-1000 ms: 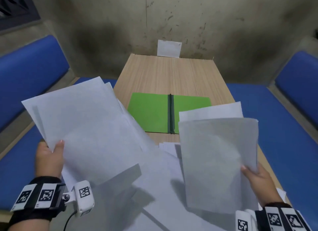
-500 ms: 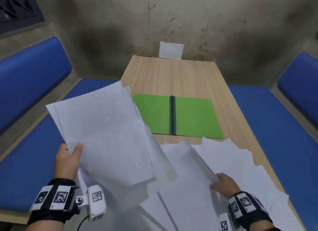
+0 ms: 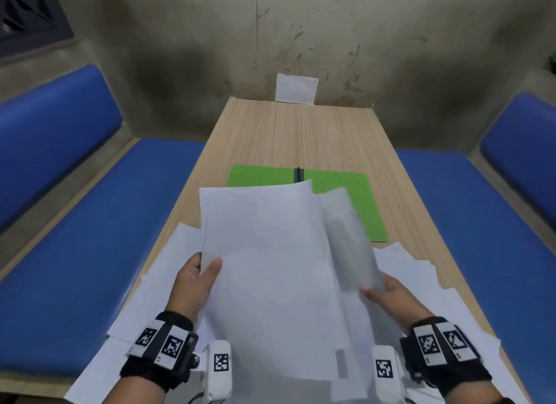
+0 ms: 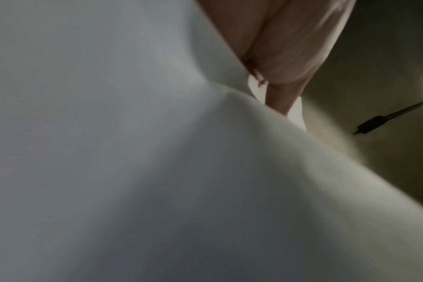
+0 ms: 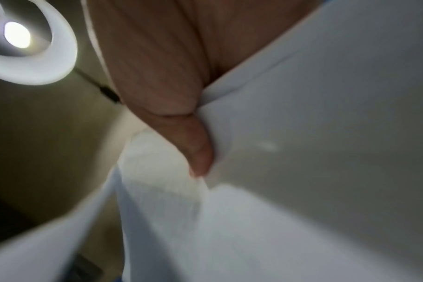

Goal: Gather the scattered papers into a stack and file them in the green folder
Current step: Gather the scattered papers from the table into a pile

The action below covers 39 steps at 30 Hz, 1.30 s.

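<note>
A partial stack is pinched between the left hand and right hand, while loose sheets beneath them remain ungathered and the green folder beyond lies open and unfilled.

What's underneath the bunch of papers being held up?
Under the held papers, loose sheets lie spread on the table. The near part of the green folder is hidden behind them.

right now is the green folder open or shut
Open: the folder lies flat on the table, both green covers spread either side of its dark spine; held papers hide its near part.
</note>
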### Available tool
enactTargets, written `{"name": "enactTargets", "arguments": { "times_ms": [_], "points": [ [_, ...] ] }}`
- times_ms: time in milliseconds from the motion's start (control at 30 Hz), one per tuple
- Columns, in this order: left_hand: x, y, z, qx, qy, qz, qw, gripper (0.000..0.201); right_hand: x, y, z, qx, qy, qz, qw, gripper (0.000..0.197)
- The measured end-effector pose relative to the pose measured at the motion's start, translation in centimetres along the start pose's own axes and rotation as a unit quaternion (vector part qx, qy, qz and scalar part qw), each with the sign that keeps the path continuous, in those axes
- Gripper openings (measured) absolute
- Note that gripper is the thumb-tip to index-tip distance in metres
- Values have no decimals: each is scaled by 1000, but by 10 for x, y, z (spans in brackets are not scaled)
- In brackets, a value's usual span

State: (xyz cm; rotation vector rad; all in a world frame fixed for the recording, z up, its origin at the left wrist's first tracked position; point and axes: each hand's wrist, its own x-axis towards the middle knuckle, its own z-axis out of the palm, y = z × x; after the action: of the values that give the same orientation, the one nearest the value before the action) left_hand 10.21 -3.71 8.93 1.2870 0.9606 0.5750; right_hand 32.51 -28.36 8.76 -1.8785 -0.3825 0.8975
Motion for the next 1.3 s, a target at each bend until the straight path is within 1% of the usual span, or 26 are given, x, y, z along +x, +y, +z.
{"name": "enactTargets", "arguments": {
  "times_ms": [67,100,133,167,200,233,267,333,367,400,433,467,500,533,567,633,733,800,867,933,1000,1100,1133,1200,1233,1300],
  "points": [
    [-5,3,12,-18,-9,-7,1000,17,-5,-12,4,98,-9,-12,995,30],
    [-8,4,17,-27,-11,-12,1000,18,-8,-16,8,138,-23,-14,990,48],
    [-9,4,21,-36,-15,-18,999,18,-9,-17,11,164,-29,-14,986,72],
    [-10,4,24,-45,-19,-25,999,18,-9,-17,14,185,-31,-14,982,89],
    [-11,2,26,-55,-25,-32,998,19,-11,-18,19,207,-39,-19,977,97],
    [-10,2,28,-66,-29,-38,997,19,-13,-18,22,228,-50,-25,972,97],
    [-10,1,30,-73,-29,-43,996,20,-16,-20,25,241,-57,-26,968,91],
    [-10,2,34,-68,-27,-39,997,18,-21,-22,30,265,-66,-26,962,64],
    [-11,3,36,-59,-25,-30,997,17,-24,-21,31,269,-72,-29,960,59],
    [-11,5,37,-51,-22,-16,998,19,-26,-23,33,258,-74,-40,962,64],
    [-12,7,37,-48,-22,-2,999,25,-27,-24,35,237,-63,-59,968,72],
    [-12,10,37,-49,-24,16,998,35,-29,-27,37,213,-36,-80,973,72],
    [-13,14,36,-48,-27,38,998,52,-29,-28,37,195,-7,-101,976,58],
    [-14,17,33,-45,-31,61,997,67,-31,-31,37,182,16,-116,976,37],
    [-15,21,31,-41,-38,83,995,76,-32,-34,36,175,30,-130,975,23],
    [-20,30,27,-37,-54,121,991,81,-35,-36,33,154,33,-150,976,19],
    [-32,40,25,-38,-82,108,990,67,-40,-39,35,131,23,-174,976,27],
    [-37,41,24,-43,-119,114,985,71,-40,-38,39,117,15,-194,974,31],
    [-41,42,24,-25,-134,149,979,78,-41,-40,41,123,5,-217,968,34],
    [-43,46,27,-28,-133,169,976,76,-42,-46,43,148,7,-242,959,42],
    [-44,50,31,-23,-116,176,977,72,-44,-55,43,162,31,-262,951,49],
    [-46,58,39,-34,-92,211,972,65,-46,-69,45,175,65,-283,941,59],
    [-46,61,43,-46,-80,216,972,57,-45,-71,47,185,70,-284,938,54],
    [-44,63,50,-70,-45,202,976,32,-40,-75,49,212,92,-267,936,32],
    [-42,61,52,-68,-26,195,978,24,-37,-75,50,212,113,-251,938,27],
    [-35,54,51,-61,-3,195,979,14,-33,-71,50,214,133,-226,941,31]
  ]
}}
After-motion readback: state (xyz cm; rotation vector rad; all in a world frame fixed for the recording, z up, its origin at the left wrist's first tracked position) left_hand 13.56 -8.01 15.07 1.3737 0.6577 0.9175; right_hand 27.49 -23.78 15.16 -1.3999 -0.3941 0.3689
